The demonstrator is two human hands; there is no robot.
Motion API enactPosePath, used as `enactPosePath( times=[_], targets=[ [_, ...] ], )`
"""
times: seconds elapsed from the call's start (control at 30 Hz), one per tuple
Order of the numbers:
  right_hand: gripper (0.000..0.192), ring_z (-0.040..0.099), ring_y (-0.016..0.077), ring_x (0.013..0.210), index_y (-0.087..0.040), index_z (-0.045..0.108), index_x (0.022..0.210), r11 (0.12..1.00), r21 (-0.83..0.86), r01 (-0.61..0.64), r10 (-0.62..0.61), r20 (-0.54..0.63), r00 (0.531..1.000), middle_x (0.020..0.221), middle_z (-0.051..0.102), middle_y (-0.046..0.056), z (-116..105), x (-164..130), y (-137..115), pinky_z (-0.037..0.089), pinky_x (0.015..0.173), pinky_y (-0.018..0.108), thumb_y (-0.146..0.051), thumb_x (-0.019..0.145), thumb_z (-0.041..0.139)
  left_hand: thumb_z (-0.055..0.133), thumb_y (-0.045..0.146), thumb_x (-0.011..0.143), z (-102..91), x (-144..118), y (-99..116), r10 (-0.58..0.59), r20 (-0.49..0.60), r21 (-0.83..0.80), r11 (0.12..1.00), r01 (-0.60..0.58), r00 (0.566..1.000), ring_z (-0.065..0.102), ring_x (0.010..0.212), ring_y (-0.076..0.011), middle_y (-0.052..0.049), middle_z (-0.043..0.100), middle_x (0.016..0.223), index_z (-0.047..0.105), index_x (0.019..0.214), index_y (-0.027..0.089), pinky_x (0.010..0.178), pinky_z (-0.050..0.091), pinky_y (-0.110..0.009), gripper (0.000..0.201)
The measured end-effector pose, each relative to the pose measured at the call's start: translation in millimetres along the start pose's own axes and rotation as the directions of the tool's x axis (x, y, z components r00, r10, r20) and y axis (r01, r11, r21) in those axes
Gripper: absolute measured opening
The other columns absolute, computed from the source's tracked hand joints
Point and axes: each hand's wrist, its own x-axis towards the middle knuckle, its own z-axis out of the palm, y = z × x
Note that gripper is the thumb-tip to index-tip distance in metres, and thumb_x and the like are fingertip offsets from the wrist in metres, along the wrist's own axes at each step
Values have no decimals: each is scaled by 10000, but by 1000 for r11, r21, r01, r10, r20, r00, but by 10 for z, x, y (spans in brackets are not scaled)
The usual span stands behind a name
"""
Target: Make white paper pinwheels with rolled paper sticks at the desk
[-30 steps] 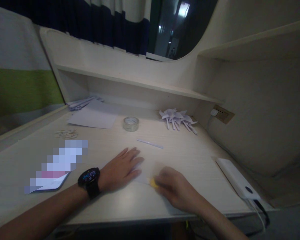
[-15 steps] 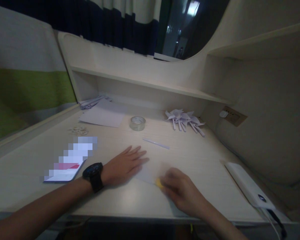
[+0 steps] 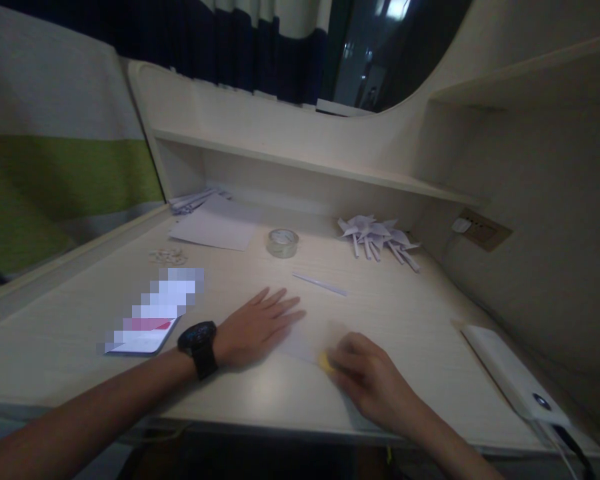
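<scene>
My left hand (image 3: 260,329), a black watch on its wrist, lies flat with fingers spread on the desk and covers part of a thin white sheet of paper (image 3: 300,349). My right hand (image 3: 373,377) is curled around a small yellow object (image 3: 326,362) at the paper's right end; its exact kind is blurred. Beyond my left fingertips lies a narrow white paper strip (image 3: 320,285). Farther back stands a roll of clear tape (image 3: 283,248).
A lit phone (image 3: 155,317) lies left of my left wrist, a small pale pile (image 3: 169,257) behind it. White sheets (image 3: 217,225) and rolled papers (image 3: 195,200) are at back left, paper pinwheels (image 3: 375,233) at back right. A white cabled device (image 3: 510,370) lies far right.
The whole view has shifted slightly, so everything appears a little farther right. Both hands keep about the same place on the desk; blur remains around the right fingers.
</scene>
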Motion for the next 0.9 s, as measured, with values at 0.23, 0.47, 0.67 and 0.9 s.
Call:
enactPosePath(
  times=[0.23,0.47,0.67,0.9],
  targets=[
    [161,521,173,800,-169,670,941,1000,3,20,-20,4,1000,901,567,73,1,21,0,419,692,297,-192,878,523,255,367,995,17,-4,-4,2,-24,-16,1000,-3,1000,165,1408,-251,-5,294,1515,312,1428,322,1124,102,-516,439],
    [141,516,170,810,-170,664,924,1000,13,16,-16,12,1000,891,556,64,4,16,-2,413,705,293,-166,864,536,260,366,994,30,2,-12,2,-24,-14,1000,-2,1000,158,1410,-254,-4,293,1516,314,1427,324,1122,110,-520,439],
    [134,512,166,789,-168,661,901,1000,-1,-3,3,5,1000,876,553,60,25,15,-13,412,691,293,-175,867,531,252,380,995,17,0,1,-3,-29,-44,999,2,1000,167,1408,-248,1,295,1514,328,1420,327,1123,114,-517,436],
    [130,500,170,799,-166,649,881,1000,-12,24,-24,6,1000,875,541,62,27,10,-11,400,684,294,-188,879,522,253,375,994,15,-1,0,1,-25,-26,1000,-2,1000,165,1408,-254,-1,295,1515,316,1426,328,1121,116,-519,439]
  ],
)
